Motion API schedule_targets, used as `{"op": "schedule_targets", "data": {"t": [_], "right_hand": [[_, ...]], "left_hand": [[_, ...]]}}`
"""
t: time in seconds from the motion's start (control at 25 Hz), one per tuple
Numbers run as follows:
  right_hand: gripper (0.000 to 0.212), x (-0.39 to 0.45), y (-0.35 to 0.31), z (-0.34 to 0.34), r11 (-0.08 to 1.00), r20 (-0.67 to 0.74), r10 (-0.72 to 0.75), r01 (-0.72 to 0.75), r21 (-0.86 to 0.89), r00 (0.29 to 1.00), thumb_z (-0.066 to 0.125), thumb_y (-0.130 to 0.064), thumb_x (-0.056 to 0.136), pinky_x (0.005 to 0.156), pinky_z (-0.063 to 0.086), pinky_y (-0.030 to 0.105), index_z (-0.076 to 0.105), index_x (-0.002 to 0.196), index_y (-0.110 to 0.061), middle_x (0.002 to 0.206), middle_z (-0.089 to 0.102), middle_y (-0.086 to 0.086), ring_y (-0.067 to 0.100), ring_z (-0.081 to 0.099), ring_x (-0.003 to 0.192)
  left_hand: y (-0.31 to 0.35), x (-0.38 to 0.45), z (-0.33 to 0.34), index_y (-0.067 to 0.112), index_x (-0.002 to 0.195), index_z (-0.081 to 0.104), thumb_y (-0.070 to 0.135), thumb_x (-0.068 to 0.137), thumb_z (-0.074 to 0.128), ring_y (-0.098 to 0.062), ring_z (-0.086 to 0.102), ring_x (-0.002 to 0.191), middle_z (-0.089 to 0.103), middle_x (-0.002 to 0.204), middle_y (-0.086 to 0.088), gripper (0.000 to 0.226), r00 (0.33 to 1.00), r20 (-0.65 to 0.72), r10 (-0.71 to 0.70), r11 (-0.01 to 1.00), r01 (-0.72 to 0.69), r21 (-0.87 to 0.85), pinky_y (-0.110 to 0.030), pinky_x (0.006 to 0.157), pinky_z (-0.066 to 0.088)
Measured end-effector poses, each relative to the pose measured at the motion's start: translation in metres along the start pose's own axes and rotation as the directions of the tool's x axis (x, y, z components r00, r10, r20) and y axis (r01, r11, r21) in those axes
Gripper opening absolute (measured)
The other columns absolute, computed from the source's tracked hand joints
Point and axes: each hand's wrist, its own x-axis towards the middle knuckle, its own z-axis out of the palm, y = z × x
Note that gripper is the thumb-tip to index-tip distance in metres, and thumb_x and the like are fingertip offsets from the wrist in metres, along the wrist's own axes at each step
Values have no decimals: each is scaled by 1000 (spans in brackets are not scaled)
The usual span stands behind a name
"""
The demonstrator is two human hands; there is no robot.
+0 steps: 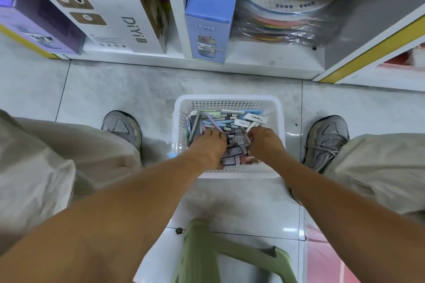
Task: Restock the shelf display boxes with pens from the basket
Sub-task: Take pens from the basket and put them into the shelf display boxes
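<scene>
Hands: left [208, 145], right [264, 142] among basket [181, 108] pens [216, 119], grasp unclear | green stool [200, 250] near

Arms: both bare from the near edge of the view to the hands, no sleeves, no watch, no bracelet showing.
Left hand [208, 145]: bare, no glove, no ring visible.
Right hand [264, 142]: bare, no glove, no ring visible.
Trousers [46, 156]: loose, wide-legged, pale beige cloth with soft folds; the same cloth shows on the right leg.
Left shoe [122, 126]: grey trainer with a low rounded toe, layered panels in lighter and darker grey, pale sole edge.
Right shoe [326, 140]: matching grey trainer, panelled upper, light grey laces crossing over the tongue, off-white sole rim.
</scene>
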Motion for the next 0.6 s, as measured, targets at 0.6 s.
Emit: {"op": "schedule_targets", "data": {"t": [0.6], "right_hand": [[20, 4, 4, 28, 967, -140, 91, -54, 249, 986, 57, -4, 87, 70, 46, 31, 65, 105, -6, 107, 68, 13, 32, 64, 97]], "left_hand": [[41, 28, 6, 13, 135, 45, 11, 84, 62, -41, 43, 125, 53, 136, -12, 54, 985, -93, -144, 982, 154, 109, -51, 107, 36]]}}
